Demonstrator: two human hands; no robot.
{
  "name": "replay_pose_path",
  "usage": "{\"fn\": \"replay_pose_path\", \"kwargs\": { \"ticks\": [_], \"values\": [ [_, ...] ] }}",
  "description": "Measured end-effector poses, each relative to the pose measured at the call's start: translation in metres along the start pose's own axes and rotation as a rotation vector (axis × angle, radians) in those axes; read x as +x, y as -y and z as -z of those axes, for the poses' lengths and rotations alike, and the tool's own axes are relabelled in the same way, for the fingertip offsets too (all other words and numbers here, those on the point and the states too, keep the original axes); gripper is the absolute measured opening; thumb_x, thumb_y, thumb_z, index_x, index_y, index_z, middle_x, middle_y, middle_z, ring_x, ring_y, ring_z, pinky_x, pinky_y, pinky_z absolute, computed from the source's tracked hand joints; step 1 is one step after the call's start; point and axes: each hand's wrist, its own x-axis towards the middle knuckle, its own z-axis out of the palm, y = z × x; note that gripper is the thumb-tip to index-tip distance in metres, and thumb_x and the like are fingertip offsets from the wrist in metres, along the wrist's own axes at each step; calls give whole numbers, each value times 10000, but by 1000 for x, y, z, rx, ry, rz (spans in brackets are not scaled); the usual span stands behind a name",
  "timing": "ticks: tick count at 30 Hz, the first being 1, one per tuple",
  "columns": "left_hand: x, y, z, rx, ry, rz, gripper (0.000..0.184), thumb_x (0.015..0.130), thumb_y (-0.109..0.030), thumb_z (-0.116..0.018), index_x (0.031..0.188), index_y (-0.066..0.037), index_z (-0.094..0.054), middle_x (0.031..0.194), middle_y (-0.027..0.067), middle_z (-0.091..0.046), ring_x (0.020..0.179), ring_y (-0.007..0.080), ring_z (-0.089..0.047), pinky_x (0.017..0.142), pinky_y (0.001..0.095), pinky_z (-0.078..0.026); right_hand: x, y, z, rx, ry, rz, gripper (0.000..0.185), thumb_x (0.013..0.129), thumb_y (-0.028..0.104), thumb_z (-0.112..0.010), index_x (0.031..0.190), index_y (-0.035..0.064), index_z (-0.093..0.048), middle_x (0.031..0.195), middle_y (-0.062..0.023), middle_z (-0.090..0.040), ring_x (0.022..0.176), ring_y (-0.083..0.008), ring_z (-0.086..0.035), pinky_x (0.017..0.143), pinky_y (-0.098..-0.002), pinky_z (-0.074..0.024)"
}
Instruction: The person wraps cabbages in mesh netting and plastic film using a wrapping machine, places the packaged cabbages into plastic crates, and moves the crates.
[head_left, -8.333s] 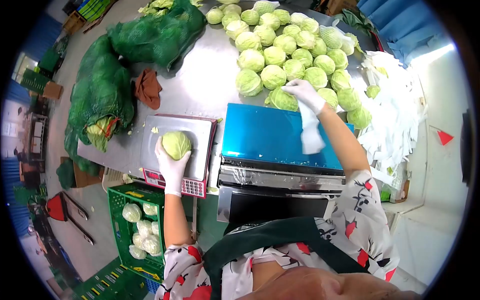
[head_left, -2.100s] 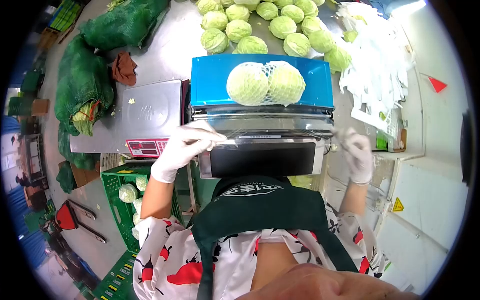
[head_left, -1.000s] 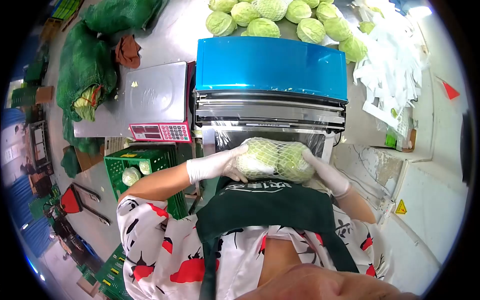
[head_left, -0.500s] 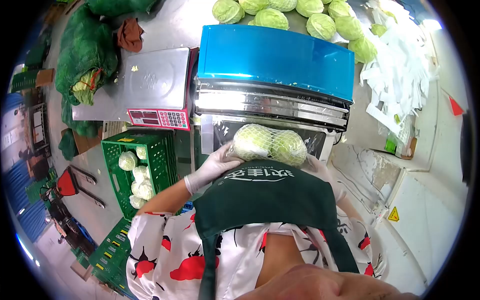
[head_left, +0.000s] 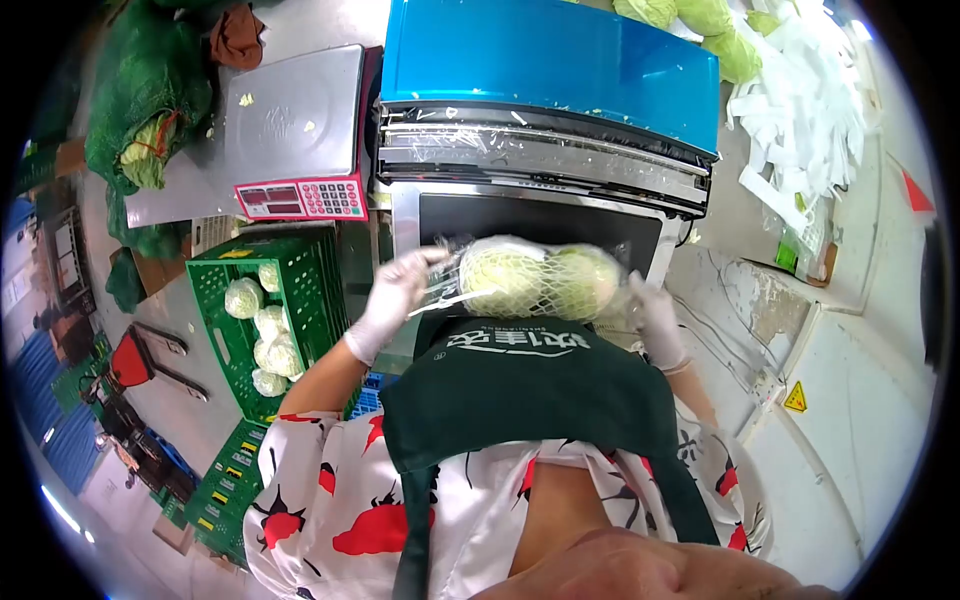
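Two pale green cabbages (head_left: pixel 505 280) lie side by side in a clear plastic bag (head_left: pixel 540 300) with a white net pattern, just in front of my apron. My left hand (head_left: pixel 403 285), in a thin whitish glove, is closed on the loose film at the bag's left end. At the opposite end, my gloved right hand (head_left: pixel 655 318) pinches the film beside the right cabbage. The bag is over the front edge of a dark plate (head_left: pixel 530 220) below a blue-topped machine (head_left: pixel 550 60) with metal bars across its front.
To the left stand a scale (head_left: pixel 300 130) with a red keypad and a green crate (head_left: pixel 225 340) of wrapped cabbages. A green mesh sack (head_left: pixel 150 90) sits beyond the scale. Loose cabbages (head_left: pixel 735 55) and white strips (head_left: pixel 810 110) lie at the far right.
My left hand has moved left and up, stretching the bag's left end away from the cabbages. The right hand has come into fuller view. The view has tilted downward.
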Motion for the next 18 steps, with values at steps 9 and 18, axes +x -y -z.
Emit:
{"fn": "replay_pose_path", "kwargs": {
  "ticks": [9, 18],
  "values": [
    [44, 106, -32, 138, 169, 2, 223, 927, -67, -661, 1134, -16, -725, 1052, 70, -750, 949, 120, -678, 865, 286, -542, 25, -49, -84, 542, 367, -122, 374, 1010, 365, -550, 1123, 10, -595, 1009, -81, -648, 881, -216, -623, 759, -351, -497],
    [46, -71, -105, 127, 531, -619, 244, 971, -110, -508, 794, -10, -644, 759, 14, -583, 710, 105, -550, 745, 256, -475, 18, 58, -63, 742, 419, 19, 516, 947, 363, -630, 1281, -13, -516, 1222, -127, -576, 1086, -240, -564, 922, -366, -447]
  ]
}}
